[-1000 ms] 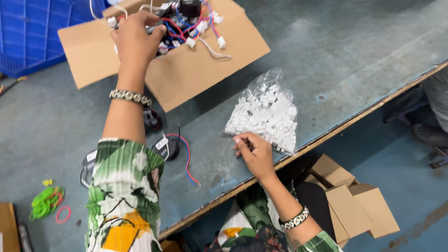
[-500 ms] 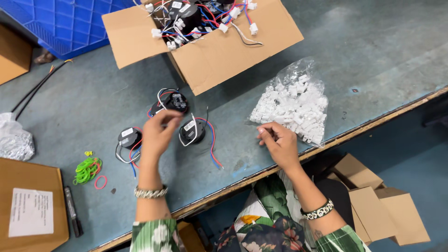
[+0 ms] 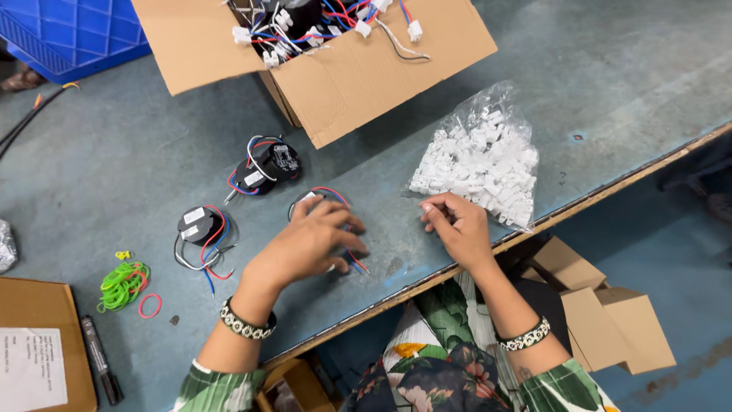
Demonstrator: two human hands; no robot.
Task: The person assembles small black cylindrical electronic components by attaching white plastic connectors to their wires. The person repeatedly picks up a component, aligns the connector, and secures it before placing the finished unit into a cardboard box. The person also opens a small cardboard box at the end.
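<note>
My left hand [image 3: 309,244] lies over a black round component [image 3: 314,200] with red and blue wires on the grey table, its fingers curled on it. My right hand [image 3: 457,229] rests near the table's front edge with its fingertips pinched together, just below a clear bag of small white connectors [image 3: 480,164]. Whether a connector sits between those fingertips I cannot tell. Two more black round components [image 3: 267,164] [image 3: 200,225] with wires lie to the left of my left hand.
An open cardboard box [image 3: 366,76] of wired components stands at the back, with a blue crate [image 3: 69,30] at far left. Green rubber bands [image 3: 122,284], a red band [image 3: 150,305], a black marker [image 3: 101,358] and a labelled carton [image 3: 34,343] lie at left. Cartons [image 3: 602,305] sit below the table edge.
My left hand came back from the cardboard box down to the table and now rests on a black component in front of me. My right hand stayed beside the bag.
</note>
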